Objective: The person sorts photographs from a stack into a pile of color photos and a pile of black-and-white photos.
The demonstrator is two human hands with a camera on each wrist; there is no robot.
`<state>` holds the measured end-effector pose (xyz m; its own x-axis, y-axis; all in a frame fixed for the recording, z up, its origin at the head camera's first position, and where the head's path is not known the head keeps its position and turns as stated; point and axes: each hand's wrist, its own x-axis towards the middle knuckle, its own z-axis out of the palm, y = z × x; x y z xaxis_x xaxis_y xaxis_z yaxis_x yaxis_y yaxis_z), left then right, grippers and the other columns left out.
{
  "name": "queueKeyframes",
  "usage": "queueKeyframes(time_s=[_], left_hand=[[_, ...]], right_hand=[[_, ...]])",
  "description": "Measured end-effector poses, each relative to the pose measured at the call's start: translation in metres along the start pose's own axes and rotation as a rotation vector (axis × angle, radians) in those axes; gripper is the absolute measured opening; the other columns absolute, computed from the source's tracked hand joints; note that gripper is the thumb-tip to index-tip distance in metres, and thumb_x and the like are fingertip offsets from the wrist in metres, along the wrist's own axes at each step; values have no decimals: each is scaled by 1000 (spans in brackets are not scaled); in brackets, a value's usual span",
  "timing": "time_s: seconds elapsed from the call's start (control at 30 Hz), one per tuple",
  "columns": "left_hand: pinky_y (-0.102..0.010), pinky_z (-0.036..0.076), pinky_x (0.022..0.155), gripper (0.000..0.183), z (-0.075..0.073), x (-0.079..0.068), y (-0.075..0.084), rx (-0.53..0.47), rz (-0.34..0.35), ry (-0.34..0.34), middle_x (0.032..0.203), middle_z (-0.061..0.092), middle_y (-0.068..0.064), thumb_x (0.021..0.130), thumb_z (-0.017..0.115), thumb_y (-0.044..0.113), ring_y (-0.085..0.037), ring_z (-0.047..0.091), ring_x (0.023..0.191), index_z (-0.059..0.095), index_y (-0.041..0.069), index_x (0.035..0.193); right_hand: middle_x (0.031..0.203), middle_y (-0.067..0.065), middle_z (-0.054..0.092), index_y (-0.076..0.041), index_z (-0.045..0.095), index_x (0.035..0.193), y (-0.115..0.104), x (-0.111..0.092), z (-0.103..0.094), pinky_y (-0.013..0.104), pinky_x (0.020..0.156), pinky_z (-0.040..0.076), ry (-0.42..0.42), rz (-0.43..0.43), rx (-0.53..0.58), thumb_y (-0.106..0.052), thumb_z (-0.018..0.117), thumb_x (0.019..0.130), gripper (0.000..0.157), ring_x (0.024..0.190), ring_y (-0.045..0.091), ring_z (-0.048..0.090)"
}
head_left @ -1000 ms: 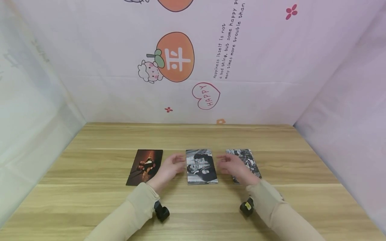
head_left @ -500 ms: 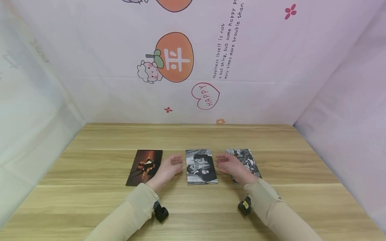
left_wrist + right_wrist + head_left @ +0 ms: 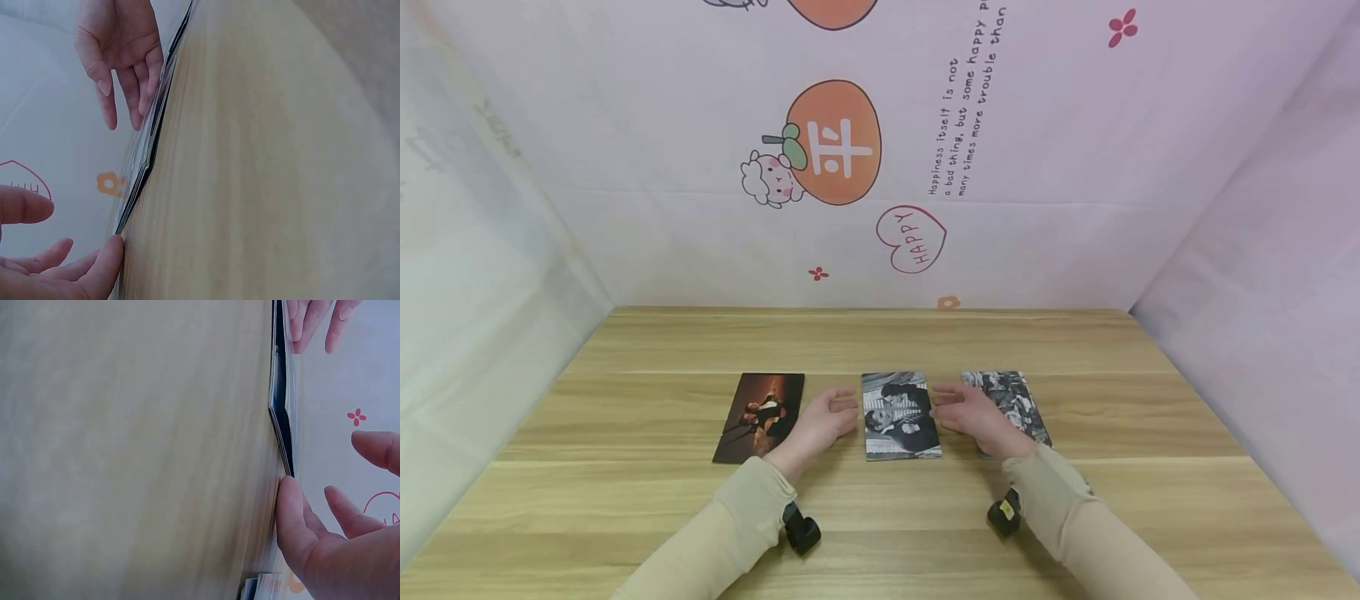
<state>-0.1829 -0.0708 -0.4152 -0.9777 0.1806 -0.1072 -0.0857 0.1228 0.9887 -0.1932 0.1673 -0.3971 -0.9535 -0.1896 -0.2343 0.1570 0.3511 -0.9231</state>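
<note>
Three picture cards lie in a row on the table in the head view. The middle black-and-white card (image 3: pixel 901 421) shows two figures; edge-on in the left wrist view, the stack (image 3: pixel 149 147) has several thin layers. My left hand (image 3: pixel 820 422) is at its left edge, fingers relaxed, covering a corner of the dark reddish card (image 3: pixel 760 412). My right hand (image 3: pixel 981 417) is at its right edge with fingers extended, partly hiding the right black-and-white card (image 3: pixel 1018 400). Fingertips are close to the stack's edges in both wrist views; contact is uncertain. Neither hand grips anything.
The wooden table (image 3: pixel 880 542) runs back to a white printed cloth (image 3: pixel 1037 208) that hangs behind and at both sides. A black wrist camera (image 3: pixel 801 532) sits under the left sleeve, and another black camera (image 3: pixel 1004 514) under the right.
My right hand has shifted slightly left, closer to the middle card. My left hand has stayed almost in place. The cards have not visibly moved.
</note>
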Motion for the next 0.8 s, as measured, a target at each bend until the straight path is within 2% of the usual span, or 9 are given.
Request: queueKeyframes(time_s=[0.47,0.8], left_hand=[[-43,51,93,42,4,-5,3,62,24,-11,126,54,-31,91,52,3,-39,54,116,45,-10,130],[-41,53,91,41,5,-2,0,11,13,-7,124,55,-32,91,51,2,-39,57,112,45,-11,129]], right_hand=[[141,27,41,6,38,139,3,2,2,42,102,46,-1,-13,12,-2,57,89,54,121,39,51],[142,27,39,7,38,138,1,-1,2,43,103,44,-17,-20,27,-3,56,90,53,123,39,50]])
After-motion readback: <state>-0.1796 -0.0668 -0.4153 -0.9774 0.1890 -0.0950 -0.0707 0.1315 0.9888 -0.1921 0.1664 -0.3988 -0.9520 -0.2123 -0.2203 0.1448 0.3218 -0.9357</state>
